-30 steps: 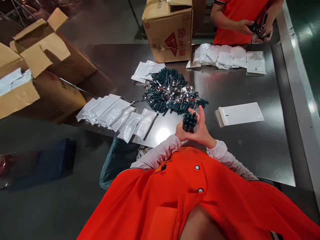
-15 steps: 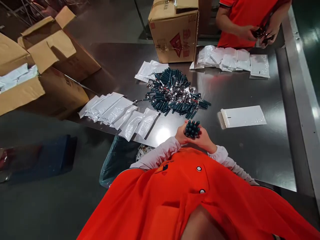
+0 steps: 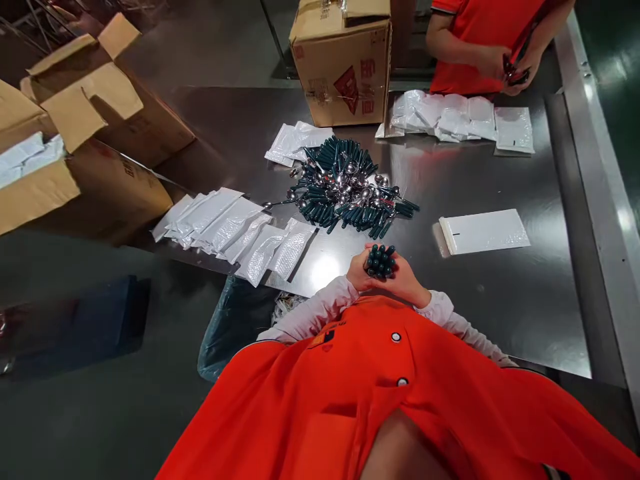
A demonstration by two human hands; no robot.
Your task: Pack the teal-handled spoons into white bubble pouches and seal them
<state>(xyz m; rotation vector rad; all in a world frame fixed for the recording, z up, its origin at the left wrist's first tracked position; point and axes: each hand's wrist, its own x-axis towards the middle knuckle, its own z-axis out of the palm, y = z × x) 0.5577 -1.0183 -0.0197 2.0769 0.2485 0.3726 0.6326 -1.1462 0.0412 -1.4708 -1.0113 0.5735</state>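
A bundle of spoons with dark green handles (image 3: pixel 381 261) stands between my two hands, handle ends facing up toward me; the metal ends are hidden. My left hand (image 3: pixel 359 270) wraps around the bundle from the left. On the other side my right hand (image 3: pixel 406 281) closes about it, fingers partly hidden. Just beyond my hands lies a heap of spoons (image 3: pixel 350 187) with the same green handles and shiny metal bowls. To the right, a stack of flat white bubble mailers (image 3: pixel 487 232) rests on the metal table (image 3: pixel 510 300).
Filled white packets (image 3: pixel 220 223) line the table's left edge. Open cartons (image 3: pixel 107 183) stand at left, a closed carton (image 3: pixel 345 73) at the back. Across the table a co-worker's hands (image 3: pixel 510 70) hold something dark, beside more packets (image 3: pixel 445 117). A lined bin (image 3: pixel 235 327) sits below the edge.
My hands keep hold of the spoon bundle in nearly the same place. The whole view has shifted slightly. The co-worker's hands have drawn closer together around the dark item.
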